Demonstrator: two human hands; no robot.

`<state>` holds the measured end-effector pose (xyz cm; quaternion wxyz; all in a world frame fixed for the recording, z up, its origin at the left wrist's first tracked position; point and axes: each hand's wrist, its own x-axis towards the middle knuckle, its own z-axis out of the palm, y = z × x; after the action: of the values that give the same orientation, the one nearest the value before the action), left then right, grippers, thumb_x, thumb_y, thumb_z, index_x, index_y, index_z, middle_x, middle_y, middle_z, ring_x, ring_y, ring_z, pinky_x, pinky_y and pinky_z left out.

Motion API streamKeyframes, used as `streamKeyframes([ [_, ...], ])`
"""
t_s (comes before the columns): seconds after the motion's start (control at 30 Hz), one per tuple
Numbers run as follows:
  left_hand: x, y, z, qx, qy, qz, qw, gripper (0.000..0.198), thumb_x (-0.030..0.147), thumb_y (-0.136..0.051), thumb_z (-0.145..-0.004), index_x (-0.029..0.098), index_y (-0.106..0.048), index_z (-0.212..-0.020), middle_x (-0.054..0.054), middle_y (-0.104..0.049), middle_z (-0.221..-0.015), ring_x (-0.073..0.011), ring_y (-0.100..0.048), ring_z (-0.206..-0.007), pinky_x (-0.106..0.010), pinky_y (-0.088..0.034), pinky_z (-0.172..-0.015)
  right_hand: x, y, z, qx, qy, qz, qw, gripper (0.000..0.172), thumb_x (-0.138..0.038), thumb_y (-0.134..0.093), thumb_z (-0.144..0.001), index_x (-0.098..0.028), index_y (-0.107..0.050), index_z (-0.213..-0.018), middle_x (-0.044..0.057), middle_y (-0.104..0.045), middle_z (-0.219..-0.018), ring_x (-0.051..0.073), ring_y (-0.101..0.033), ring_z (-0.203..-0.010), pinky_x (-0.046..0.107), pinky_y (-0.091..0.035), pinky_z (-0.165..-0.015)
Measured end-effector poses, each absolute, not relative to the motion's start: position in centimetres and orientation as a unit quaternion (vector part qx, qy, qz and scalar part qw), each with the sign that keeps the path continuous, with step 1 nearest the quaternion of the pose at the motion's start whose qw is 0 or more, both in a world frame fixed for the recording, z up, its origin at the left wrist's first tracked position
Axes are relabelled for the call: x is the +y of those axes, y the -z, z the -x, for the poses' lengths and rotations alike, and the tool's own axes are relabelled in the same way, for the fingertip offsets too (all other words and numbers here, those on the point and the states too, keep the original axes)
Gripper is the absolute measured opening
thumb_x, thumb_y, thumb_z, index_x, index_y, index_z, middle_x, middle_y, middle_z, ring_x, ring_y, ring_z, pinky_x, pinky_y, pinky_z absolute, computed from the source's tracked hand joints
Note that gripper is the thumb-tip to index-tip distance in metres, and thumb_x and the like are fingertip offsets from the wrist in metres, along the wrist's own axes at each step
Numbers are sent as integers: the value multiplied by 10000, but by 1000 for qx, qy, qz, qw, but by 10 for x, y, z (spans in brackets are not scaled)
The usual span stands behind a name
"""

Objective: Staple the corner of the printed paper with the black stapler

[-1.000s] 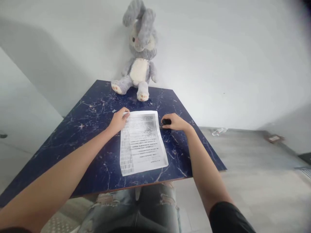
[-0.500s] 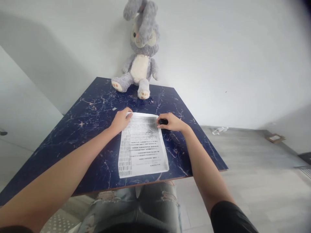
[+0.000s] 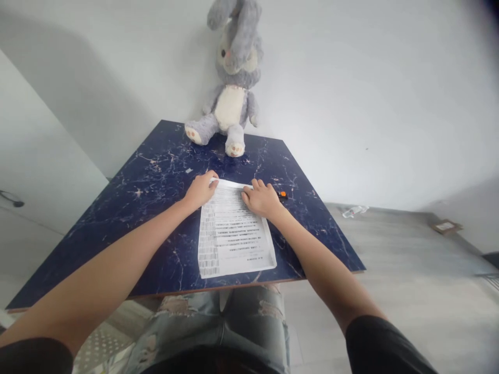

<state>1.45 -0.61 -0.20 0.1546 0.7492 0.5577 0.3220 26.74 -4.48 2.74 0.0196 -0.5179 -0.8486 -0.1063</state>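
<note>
Pinching paper w/ L hand, far L corner, R hand half-open atop

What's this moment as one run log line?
left hand: pinching paper, far left corner; right hand: on paper, far right; black-orange item: on table, by right hand; plush rabbit: table's far side

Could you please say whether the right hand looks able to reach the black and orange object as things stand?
Probably yes: the black and orange object lies on the table close beside the right hand, and nothing visible stands between them, though that hand would likely have to leave the paper.
</note>
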Motion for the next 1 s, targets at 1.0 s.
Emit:
streamKeyframes([
  [1.0, -5, 10, -27, 402, -506, -599, 473, 562, 636, -437, -1034, 164, -736, -980, -138, -770, -1058, -271, -729, -1014, -429, -538, -1013, -20, -21, -276, -838, -402, 285, 235, 582, -606, -695, -952, -145, -685, -1307, 128, -712, -1256, 265, -664, -1087, 392, -520, -957],
])
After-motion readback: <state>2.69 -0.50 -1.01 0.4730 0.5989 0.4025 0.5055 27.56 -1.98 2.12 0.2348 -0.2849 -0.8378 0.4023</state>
